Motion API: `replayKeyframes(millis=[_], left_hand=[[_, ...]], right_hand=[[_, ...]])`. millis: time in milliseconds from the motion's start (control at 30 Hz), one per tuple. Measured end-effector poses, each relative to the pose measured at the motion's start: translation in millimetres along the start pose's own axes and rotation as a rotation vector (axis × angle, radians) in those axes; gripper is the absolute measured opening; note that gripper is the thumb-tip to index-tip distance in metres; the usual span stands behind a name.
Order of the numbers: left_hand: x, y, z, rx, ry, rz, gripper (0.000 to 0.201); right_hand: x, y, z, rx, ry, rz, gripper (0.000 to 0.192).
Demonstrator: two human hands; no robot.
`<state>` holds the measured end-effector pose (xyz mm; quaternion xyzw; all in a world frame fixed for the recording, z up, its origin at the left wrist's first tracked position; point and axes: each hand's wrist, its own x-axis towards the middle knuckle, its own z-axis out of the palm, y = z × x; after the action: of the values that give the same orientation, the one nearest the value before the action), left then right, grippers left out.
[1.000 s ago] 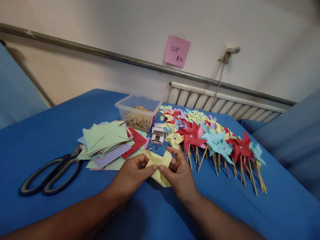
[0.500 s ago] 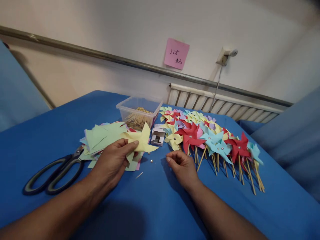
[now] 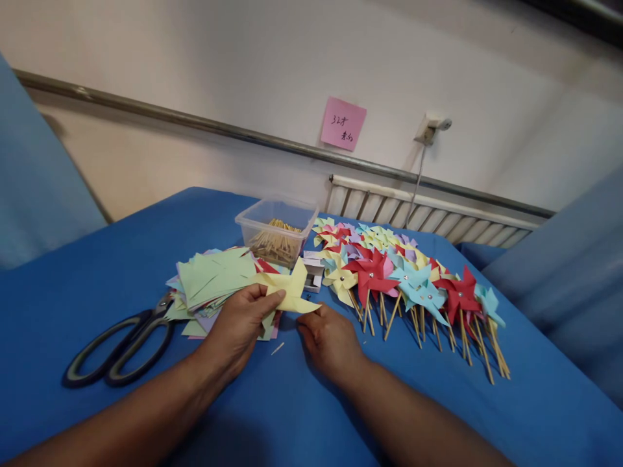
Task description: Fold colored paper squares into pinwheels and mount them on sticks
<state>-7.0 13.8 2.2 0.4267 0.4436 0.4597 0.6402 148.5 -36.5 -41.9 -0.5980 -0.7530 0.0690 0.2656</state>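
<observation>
My left hand [image 3: 243, 321] pinches a yellow paper pinwheel [image 3: 291, 290] by its centre, thumb on top. Just to its right, my right hand [image 3: 333, 340] is low over the table with its fingers curled together. Its fingertips are partly behind the pinwheel's lower blade, and what they hold, if anything, is hidden. Beyond the pinwheel stands a small open white box [image 3: 314, 272]. A stack of pale green and other coloured paper pieces [image 3: 214, 275] lies beside my left hand. A short pale sliver [image 3: 278, 348] rests on the cloth between my wrists.
Black-handled scissors [image 3: 119, 350] lie at the left. A clear plastic tub [image 3: 277, 224] of wooden sticks stands at the back. Finished pinwheels on sticks [image 3: 374, 279] spread across the right side of the blue-covered table [image 3: 272, 415]. A radiator [image 3: 384, 204] lines the wall.
My right hand has moved left and down toward the spot where a small shiny tack lay, and now covers it. The left hand still holds the pinwheel. The view has shifted slightly.
</observation>
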Motion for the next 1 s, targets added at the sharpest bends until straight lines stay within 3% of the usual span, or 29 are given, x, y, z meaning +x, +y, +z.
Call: replayKeyframes(millis=[200, 433, 800, 1000], left_hand=[[1, -4, -2.0, 0.020, -0.024, 0.019, 0.022], [-1, 0, -1.0, 0.011, -0.006, 0.024, 0.022], [-4, -5, -1.2, -0.013, -0.048, 0.021, 0.021], [-6, -4, 0.0, -0.002, -0.052, 0.008, 0.022]], right_hand=[[5, 1, 5, -0.022, -0.003, 0.019, 0.016], [0, 15, 2, 0.114, 0.070, 0.045, 0.016], [3, 4, 1, -0.175, 0.008, -0.044, 0.020], [5, 2, 3, -0.151, 0.013, 0.012, 0.015]])
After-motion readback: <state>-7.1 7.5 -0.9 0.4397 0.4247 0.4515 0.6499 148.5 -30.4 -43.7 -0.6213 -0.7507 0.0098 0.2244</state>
